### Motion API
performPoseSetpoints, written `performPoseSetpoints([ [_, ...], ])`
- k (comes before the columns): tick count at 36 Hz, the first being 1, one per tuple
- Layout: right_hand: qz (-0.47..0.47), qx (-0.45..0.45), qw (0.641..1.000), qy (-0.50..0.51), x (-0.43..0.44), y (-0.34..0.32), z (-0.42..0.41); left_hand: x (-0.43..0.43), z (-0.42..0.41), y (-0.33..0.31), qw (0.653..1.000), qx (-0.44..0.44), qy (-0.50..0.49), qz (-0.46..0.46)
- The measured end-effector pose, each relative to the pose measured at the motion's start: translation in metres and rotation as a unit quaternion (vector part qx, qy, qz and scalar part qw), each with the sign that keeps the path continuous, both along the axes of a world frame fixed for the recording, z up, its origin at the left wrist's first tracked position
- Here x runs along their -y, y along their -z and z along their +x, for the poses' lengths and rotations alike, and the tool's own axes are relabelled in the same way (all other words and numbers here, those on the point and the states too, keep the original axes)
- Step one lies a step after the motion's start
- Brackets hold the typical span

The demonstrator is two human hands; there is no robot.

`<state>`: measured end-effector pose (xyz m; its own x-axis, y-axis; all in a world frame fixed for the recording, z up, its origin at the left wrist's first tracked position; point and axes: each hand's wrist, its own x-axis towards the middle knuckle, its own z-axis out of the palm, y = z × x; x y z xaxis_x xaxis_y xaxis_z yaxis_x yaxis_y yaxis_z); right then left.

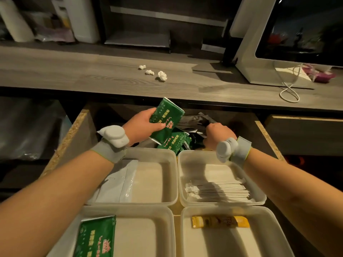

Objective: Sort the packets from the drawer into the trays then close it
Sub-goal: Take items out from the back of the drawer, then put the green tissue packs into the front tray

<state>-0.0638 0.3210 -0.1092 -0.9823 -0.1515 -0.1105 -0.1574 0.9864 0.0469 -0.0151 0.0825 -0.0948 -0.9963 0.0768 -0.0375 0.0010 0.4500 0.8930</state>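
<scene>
1. Grasping a green packet (167, 115) in the left hand (143, 123), fingers and thumb wrapped round its lower half, held above the heap.
2. Reaching with the right hand (219, 133) into the loose pile (193, 122) just beyond its knuckles, fingers curled downward. Cannot tell whether clenched on a packet or only digging, with the fingertips hidden.
3. Working inside the open drawer (78, 132), with four trays on the wrist side of both hands.
4. Sorted so far, as far as visible:
   - flat white pouches (117, 182) in the tray by the left wrist (148, 182);
   - slim white sachets (217, 190) in the tray by the right wrist (182, 179);
   - a matching green pack (96, 236) in the tray under the left forearm (135, 238);
   - one yellow sachet (220, 222) in the tray under the right forearm (222, 243).
5. Judged to be roughly midway: every tray started, none near full.
6. Left to clear: spare green packs (176, 142) lying between the two hands, plus white and dark packets beyond the right hand, number hard to tell in the dim back of the drawer.
7. Probably bound for the tray under the left forearm with the held packet, to join its match there.
8. Drawer not yet closed, and that step comes last, once the heap is gone.
</scene>
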Motion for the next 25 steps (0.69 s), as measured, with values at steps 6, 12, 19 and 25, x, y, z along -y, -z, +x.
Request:
performPoseSetpoints([
  [6, -0.028, -0.064, 0.998, 0.01, -0.014, -0.013, 0.003, 0.003, 0.018, -0.001, 0.979, 0.109, -0.012, 0.173],
  [12, -0.136, -0.116, 0.984, 0.017, -0.031, -0.034, 0.018, 0.004, 0.029, -0.007, 0.939, 0.145, -0.007, 0.311],
  [19, -0.299, -0.155, 0.941, -0.014, -0.041, -0.067, 0.048, -0.007, 0.044, -0.021, 0.909, 0.139, 0.019, 0.392],
  [25, -0.501, -0.069, 0.862, -0.026, -0.02, -0.089, 0.073, -0.019, 0.058, -0.03, 0.883, 0.125, 0.066, 0.448],
])
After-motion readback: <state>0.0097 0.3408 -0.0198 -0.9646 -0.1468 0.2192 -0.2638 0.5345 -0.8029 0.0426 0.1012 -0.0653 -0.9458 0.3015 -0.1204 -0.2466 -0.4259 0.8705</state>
